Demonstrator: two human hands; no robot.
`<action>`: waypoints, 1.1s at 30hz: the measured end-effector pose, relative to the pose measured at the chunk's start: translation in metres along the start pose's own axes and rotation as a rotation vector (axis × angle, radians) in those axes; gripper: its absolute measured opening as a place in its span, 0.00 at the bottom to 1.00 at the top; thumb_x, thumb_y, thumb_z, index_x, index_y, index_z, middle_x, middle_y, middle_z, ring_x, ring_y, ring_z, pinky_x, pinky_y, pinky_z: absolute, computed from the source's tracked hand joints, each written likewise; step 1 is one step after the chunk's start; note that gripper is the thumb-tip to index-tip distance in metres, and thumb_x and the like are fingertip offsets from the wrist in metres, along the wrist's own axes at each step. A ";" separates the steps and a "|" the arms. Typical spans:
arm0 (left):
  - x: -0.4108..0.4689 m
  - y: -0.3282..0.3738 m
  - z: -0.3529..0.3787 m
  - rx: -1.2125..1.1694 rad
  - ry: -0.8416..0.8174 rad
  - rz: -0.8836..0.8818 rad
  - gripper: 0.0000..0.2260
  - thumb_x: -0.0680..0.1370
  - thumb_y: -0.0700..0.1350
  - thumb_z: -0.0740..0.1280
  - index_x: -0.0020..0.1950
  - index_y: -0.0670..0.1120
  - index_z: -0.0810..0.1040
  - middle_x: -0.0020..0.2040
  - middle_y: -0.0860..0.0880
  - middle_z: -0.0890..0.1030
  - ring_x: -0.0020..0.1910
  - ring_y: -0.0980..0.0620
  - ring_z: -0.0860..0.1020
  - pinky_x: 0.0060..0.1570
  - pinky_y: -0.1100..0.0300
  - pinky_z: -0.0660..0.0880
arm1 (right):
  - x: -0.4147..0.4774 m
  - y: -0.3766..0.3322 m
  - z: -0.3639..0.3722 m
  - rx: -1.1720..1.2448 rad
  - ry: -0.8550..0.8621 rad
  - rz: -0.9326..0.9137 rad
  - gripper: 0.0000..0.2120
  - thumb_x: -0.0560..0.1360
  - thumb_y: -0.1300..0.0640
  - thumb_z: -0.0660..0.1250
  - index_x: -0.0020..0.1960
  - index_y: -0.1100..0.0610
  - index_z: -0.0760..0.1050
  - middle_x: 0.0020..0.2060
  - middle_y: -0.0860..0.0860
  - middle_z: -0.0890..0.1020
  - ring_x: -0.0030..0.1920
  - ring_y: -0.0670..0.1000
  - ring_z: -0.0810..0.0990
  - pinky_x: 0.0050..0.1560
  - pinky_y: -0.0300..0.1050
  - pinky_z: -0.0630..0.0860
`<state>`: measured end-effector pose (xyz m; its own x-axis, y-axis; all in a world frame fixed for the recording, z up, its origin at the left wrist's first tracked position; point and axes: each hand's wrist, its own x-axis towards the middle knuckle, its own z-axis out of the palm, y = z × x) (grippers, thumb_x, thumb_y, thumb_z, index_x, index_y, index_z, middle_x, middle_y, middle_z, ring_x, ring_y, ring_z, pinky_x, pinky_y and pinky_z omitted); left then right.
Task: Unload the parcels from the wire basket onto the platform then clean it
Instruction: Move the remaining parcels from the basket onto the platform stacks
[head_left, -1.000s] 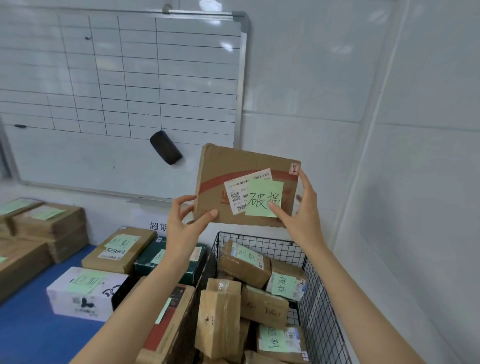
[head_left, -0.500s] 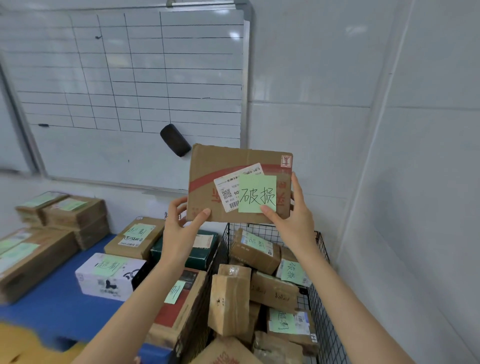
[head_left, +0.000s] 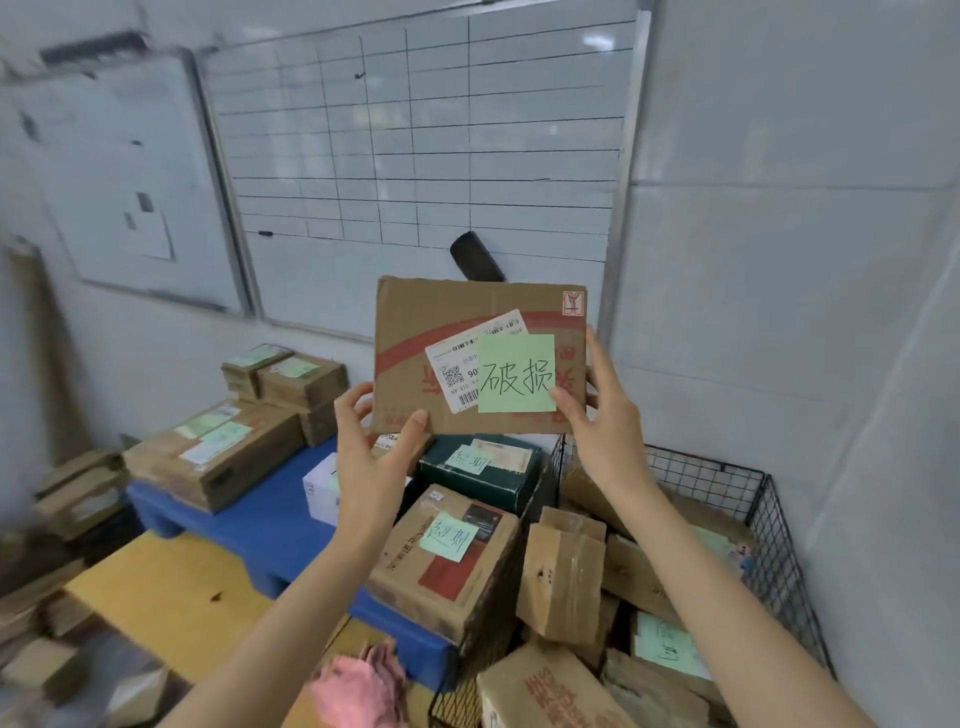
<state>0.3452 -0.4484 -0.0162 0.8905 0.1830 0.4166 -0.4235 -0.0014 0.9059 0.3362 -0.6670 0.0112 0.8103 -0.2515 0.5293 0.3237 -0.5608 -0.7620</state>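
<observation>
Here both hands (head_left: 376, 447) hold one parcel (head_left: 431, 322) upright.

**Illumination:** bright, even, cool white. An overhead source is indicated by a glare patch reflected near the upper right corner of the whiteboard (head_left: 415, 156).
**Shadows:** soft and faint, and deepest between the parcels inside the wire basket (head_left: 779, 519).
**Blur:** the left margin is smeared, and the second board (head_left: 130, 171) is rendered indistinct.
**Focus:** the held parcel (head_left: 441, 322) and its green note (head_left: 517, 374) are rendered sharp, with the handwriting legible.
**Distortion:** wide-angle bowing is seen along the whiteboard frame and the wall seams.
</observation>
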 end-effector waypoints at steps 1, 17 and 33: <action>0.002 -0.001 -0.010 0.017 0.026 0.008 0.22 0.77 0.47 0.71 0.66 0.56 0.65 0.60 0.54 0.77 0.55 0.58 0.79 0.43 0.71 0.76 | 0.002 -0.008 0.010 0.001 -0.017 -0.009 0.36 0.80 0.56 0.66 0.80 0.44 0.50 0.63 0.36 0.71 0.49 0.19 0.68 0.48 0.25 0.69; 0.055 -0.013 -0.236 0.160 0.307 0.041 0.30 0.73 0.47 0.76 0.67 0.58 0.62 0.63 0.52 0.76 0.57 0.60 0.78 0.55 0.62 0.78 | -0.010 -0.158 0.247 -0.157 -0.171 -0.094 0.62 0.63 0.34 0.77 0.80 0.45 0.37 0.71 0.51 0.70 0.66 0.55 0.74 0.50 0.45 0.70; 0.119 -0.033 -0.462 0.239 0.378 0.067 0.28 0.73 0.50 0.75 0.65 0.63 0.63 0.56 0.63 0.74 0.57 0.55 0.78 0.48 0.67 0.73 | -0.023 -0.229 0.437 0.221 -0.347 -0.141 0.43 0.75 0.61 0.73 0.78 0.38 0.53 0.56 0.35 0.77 0.57 0.27 0.73 0.67 0.48 0.74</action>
<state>0.3881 0.0271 -0.0322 0.7201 0.5209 0.4583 -0.3885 -0.2446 0.8884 0.4571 -0.1880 0.0107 0.8547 0.1163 0.5059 0.5091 -0.3785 -0.7731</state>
